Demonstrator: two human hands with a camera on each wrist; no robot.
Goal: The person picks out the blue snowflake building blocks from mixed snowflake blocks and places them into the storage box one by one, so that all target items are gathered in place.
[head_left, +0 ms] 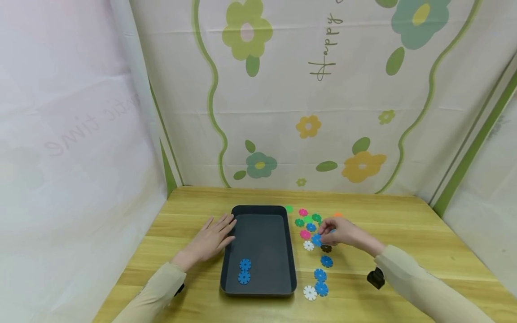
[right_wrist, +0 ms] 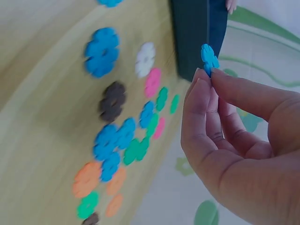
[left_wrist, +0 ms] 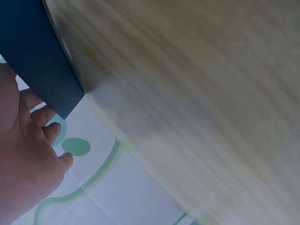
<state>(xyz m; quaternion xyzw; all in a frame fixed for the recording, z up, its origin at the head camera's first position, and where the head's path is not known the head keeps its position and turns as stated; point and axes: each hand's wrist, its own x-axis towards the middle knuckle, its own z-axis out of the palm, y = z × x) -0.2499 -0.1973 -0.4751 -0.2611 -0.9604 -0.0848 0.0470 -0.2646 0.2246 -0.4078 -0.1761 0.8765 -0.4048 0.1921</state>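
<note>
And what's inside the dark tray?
Two blue notched discs lie close together in the dark tray, on the left, toward the end nearest the person. They cover the floor beneath them, so I can't see that.

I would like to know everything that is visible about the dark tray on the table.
The tray is rectangular and dark grey, with rounded corners, a flat bottom and raised walls. It looks smooth and matte, metal or plastic; I cannot tell which. It lies flat, open side up, on the wooden table, with a short side nearest the viewer. Inside, near the left wall at the near end, lie two blue flower-shaped discs. The left hand seems to touch its left rim.
</note>
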